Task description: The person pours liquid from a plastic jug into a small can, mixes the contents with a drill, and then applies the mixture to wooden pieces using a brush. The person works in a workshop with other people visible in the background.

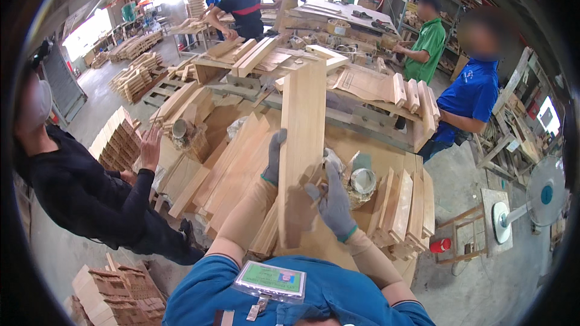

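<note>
A long pale wooden board stands tilted up in front of me, its near end close to my chest. My left hand, in a grey glove, is closed around the board's left edge. Close to the board's right side is my right hand, also gloved in grey. Its fingers are bent together near the board's face; what they hold is too small to make out. Just right of that hand sits a round, open metal can on the brown-covered worktable.
Flat boards lie at the table's left, and several stand on edge at its right. Another can stands far left. A person in black is at my left, one in blue at far right. A fan stands right.
</note>
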Tool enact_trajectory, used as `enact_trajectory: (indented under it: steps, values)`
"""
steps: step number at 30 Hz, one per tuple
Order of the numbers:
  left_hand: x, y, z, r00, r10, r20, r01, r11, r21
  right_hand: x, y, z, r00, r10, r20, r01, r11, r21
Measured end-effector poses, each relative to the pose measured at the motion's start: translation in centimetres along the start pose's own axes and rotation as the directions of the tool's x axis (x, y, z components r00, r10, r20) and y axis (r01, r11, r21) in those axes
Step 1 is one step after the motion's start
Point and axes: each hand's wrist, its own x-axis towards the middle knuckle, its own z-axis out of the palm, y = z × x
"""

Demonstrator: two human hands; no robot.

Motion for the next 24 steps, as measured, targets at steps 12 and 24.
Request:
enact_trajectory:
  steps: [12, 24]
  values:
    - [-0.4, -2.1, -2.0, 0.967, 0.124, -0.223, -0.125, 0.992, 0.006, 1.7, 2.2, -1.0, 0.949, 0.274, 0.158, -0.313, 0.885, 0.345]
    - [-1.4, -1.2, -1.4, 0.944, -0.152, -0.293, 0.191, 0.975, 0.11, 1.0, 2.9, -3.3, 0.868, 0.2, 0.455, -0.21, 0.977, -0.03]
